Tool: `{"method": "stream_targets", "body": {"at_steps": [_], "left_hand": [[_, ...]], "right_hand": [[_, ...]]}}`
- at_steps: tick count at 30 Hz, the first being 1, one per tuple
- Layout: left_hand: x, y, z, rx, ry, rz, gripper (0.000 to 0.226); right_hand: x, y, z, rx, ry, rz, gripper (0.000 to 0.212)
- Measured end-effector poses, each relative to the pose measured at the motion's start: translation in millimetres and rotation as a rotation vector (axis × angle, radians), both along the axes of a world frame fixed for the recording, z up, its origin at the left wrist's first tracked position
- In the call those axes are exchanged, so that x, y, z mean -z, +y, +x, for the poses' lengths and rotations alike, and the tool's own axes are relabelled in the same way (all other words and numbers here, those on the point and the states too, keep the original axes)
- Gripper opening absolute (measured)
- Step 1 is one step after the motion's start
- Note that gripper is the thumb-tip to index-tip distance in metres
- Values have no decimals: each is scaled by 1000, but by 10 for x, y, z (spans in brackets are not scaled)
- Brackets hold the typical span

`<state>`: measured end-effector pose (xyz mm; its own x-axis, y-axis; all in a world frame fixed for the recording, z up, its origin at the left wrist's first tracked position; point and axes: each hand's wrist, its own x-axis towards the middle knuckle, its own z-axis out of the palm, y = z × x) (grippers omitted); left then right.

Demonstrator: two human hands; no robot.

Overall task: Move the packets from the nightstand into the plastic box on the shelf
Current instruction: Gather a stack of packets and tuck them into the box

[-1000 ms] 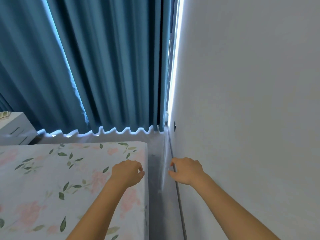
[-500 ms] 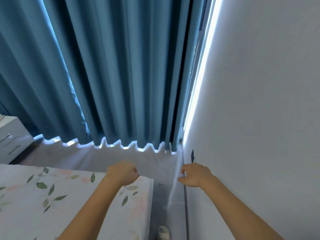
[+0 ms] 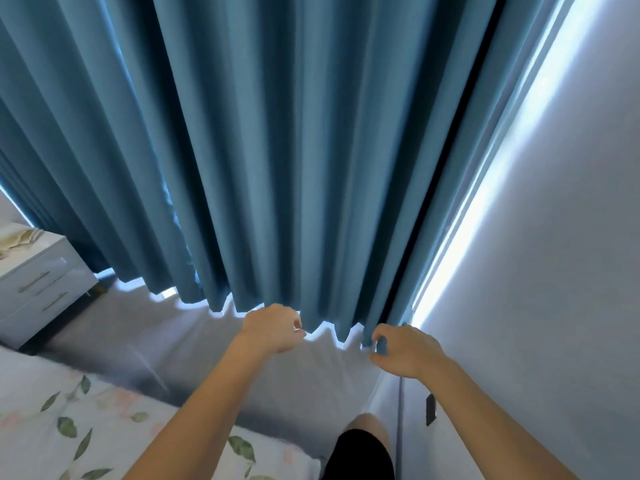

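Change: both arms are being carried closer to the curtain (image 3: 284, 150) than 1 second ago, the bed (image 3: 62, 420) is being pushed toward the near left corner, and the nightstand (image 3: 38, 289) is being shown larger at the far left.
Left hand: the left hand (image 3: 273, 329) is being held out with fingers curled loosely inward, just in front of the curtain hem; nothing is being seen inside it, though a pinch on the hem cannot be ruled out.
Right hand: the right hand (image 3: 403, 349) is being held beside the white wall (image 3: 536, 306), thumb and fingers bent toward each other at the curtain's rightmost fold; whether the cloth is being pinched cannot be told.
Packets: pale items (image 3: 19, 239) are being seen on the nightstand top at the far left edge; they are being judged to be the packets, but are too small to confirm.
Relation to hands: the nightstand is lying well apart from both hands, to the left beyond the bed corner, nearer the left hand than the right.
Plastic box: neither the box nor the shelf is being shown.
Progress: no packet is being held, so the transfer is being judged as not yet begun.
Risk: the hands are being aimed away from the nightstand, so time may be lost at the curtain.
Risk 2: a leg (image 3: 363, 441) is being squeezed between bed and wall, so a turn to the left may be hindered.
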<state>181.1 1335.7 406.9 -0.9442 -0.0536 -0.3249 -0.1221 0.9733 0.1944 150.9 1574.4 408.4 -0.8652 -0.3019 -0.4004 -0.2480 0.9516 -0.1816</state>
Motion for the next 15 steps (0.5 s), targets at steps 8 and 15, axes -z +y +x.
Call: {"method": "stream_targets", "body": {"at_steps": [8,15], "left_hand": [[106,-578,-1239,-127,-18,5,29],[337,-1645,-2072,-368,-40,4,27]], "right_hand": [[144,-612,-1510,-83,-71,-22,35],[135,-1929,-3050,-378,-79,-6,52]]}}
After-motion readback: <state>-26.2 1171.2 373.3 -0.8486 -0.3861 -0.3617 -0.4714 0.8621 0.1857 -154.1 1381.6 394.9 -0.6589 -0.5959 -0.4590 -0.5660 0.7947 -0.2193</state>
